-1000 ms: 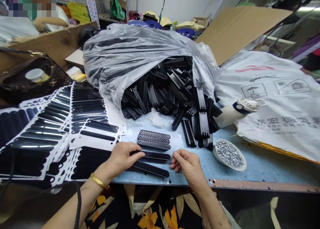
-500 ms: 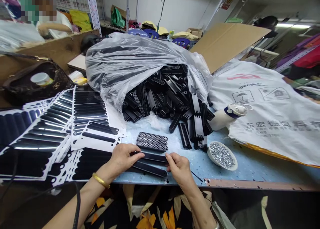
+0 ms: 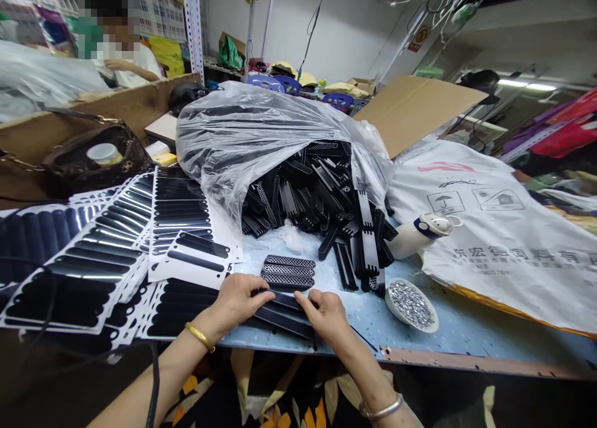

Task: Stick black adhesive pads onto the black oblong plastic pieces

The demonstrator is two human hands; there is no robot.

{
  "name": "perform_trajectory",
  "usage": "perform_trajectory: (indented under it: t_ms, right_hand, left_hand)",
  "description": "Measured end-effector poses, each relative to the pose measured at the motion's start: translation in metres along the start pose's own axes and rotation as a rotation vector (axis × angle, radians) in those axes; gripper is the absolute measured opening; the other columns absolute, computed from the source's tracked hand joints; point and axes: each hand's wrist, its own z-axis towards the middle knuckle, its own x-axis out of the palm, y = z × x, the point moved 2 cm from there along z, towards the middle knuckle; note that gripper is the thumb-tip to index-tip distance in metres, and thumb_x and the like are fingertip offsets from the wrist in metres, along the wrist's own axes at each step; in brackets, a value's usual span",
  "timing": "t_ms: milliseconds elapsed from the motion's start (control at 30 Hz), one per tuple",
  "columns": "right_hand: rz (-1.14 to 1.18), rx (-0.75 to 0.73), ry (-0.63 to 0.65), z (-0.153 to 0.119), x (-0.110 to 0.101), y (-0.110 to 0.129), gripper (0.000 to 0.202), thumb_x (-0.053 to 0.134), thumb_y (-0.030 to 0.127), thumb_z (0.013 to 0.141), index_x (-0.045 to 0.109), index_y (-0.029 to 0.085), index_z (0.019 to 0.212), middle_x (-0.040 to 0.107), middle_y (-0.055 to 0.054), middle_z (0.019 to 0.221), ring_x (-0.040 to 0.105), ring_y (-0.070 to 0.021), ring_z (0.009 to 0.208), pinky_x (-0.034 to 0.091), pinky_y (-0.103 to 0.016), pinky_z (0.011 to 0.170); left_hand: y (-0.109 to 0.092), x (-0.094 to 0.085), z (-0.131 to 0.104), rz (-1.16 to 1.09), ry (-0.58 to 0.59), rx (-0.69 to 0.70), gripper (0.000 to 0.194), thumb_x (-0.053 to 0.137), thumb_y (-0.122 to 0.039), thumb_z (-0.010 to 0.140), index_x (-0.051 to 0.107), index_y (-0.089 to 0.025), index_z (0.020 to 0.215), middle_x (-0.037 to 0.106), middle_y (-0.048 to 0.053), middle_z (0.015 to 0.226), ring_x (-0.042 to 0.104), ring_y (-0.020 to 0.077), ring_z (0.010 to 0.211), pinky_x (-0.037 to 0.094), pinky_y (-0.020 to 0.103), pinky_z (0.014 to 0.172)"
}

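Note:
My left hand (image 3: pixel 241 298) pinches the left end of a flat black strip (image 3: pixel 284 302) between thumb and fingers. My right hand (image 3: pixel 325 313) is closed on the strip's right part, thumb on top. Just below, a second black piece (image 3: pixel 282 322) lies on the blue table (image 3: pixel 361 325), partly under my right hand. Behind my hands sit several black pieces with a silver lattice pattern (image 3: pixel 289 271), side by side. To the left are white sheets with rows of black strips (image 3: pixel 181 204), a small one (image 3: pixel 191 260) on top.
An open plastic bag (image 3: pixel 261 117) spills black slotted pieces (image 3: pixel 321 191) behind my hands. At the right are a bowl of small metal parts (image 3: pixel 411 305), a white bottle (image 3: pixel 422 234) and a large white sack (image 3: pixel 489 229). A person (image 3: pixel 133 61) sits back left.
The view has shifted, so the scene sits lower. My right thumb has moved left along the strip, closer to my left hand.

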Motion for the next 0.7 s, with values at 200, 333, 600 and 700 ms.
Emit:
perform_trajectory:
  t_ms: [200,333,600,700]
  right_hand:
    - [-0.021,0.004,0.002,-0.009,-0.006,0.003,0.057,0.027,0.062,0.091,0.038,0.025,0.05,0.046,0.0,0.042,0.048,-0.0154,0.047,0.03,-0.028,0.051]
    - [-0.025,-0.013,0.007,-0.004,-0.004,0.019,0.046,0.057,0.064,0.079,0.051,0.023,0.057,0.057,-0.002,0.052,0.057,-0.0202,0.055,0.032,-0.028,0.054]
    - [0.137,-0.029,0.031,-0.02,-0.009,-0.01,0.042,0.037,0.045,0.085,0.068,0.019,0.072,0.063,-0.001,0.051,0.06,-0.0178,0.047,0.043,-0.027,0.048]
    - [0.12,0.015,-0.058,-0.038,-0.03,-0.036,0.041,0.041,0.044,0.08,0.072,0.017,0.089,0.07,-0.005,0.062,0.064,-0.0207,0.053,0.05,-0.031,0.054]
  left_hand:
    - [0.0,0.0,0.001,0.006,0.006,0.019,0.016,0.065,-0.035,0.084,0.078,-0.026,0.084,0.077,0.0,0.08,0.068,0.0181,0.076,0.044,0.025,0.069]
    - [0.002,0.002,0.0,0.03,-0.004,0.062,0.018,0.063,-0.035,0.085,0.077,-0.025,0.082,0.076,0.0,0.077,0.067,0.0173,0.073,0.043,0.024,0.067]
    - [0.0,-0.004,0.0,0.025,0.016,0.059,0.018,0.062,-0.034,0.085,0.077,-0.024,0.08,0.075,0.0,0.074,0.065,0.017,0.07,0.043,0.024,0.066]
    - [0.0,-0.009,-0.004,0.042,0.039,0.118,0.02,0.062,-0.035,0.086,0.076,-0.022,0.087,0.074,0.002,0.076,0.065,0.0168,0.069,0.044,0.024,0.065]
